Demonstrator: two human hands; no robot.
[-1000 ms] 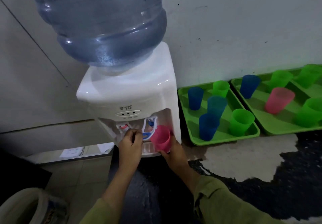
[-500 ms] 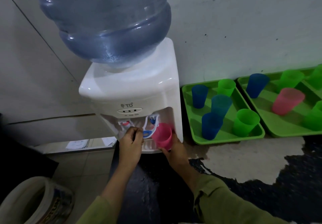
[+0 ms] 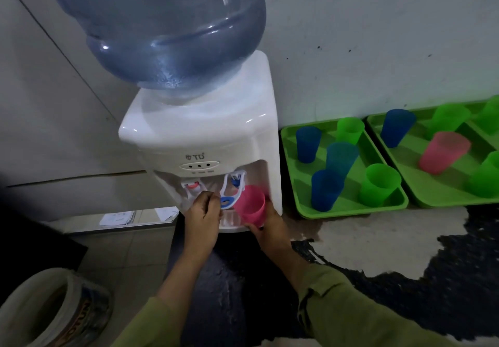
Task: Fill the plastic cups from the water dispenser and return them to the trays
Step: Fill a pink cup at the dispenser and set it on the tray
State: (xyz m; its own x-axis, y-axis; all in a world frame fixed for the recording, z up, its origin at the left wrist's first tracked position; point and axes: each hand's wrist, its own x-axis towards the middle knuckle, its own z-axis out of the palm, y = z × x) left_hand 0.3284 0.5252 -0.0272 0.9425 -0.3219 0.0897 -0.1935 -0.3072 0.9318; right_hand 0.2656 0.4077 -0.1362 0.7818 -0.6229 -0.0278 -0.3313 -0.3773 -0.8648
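From the head camera, the only view there is: the water dispenser [image 3: 205, 141] stands on the counter [image 3: 378, 238] against the wall. Both hands are up in its tap alcove.

The right hand [image 3: 270, 228] holds the pink cup [image 3: 249, 205] from below and behind, fingers [image 3: 253, 229] wrapped round its lower wall. The cup sits at about 11 o'clock from that hand, under the blue spout and over the drip grate. Its long axis is close to upright, with the mouth tipped slightly toward 10 o'clock, into the tap. I can't make out whether water is running or how full the cup is.

The left hand [image 3: 204, 211] is at 9 o'clock of the cup. Its fingers are curled tight on the near end of the blue tap lever [image 3: 226, 200], as far as I can tell.

What matters next, I'd say, is the way back. The nearer green tray [image 3: 343, 211] lies at 3 o'clock of the cup, just beside the dispenser, and the second tray [image 3: 432, 198] is beyond it. The right hand is on that side and already carries the cup, so the return would fall to it. It looks like a sideways sweep toward 3 o'clock with the cup brought upright first, to a bare patch among the cups standing there.
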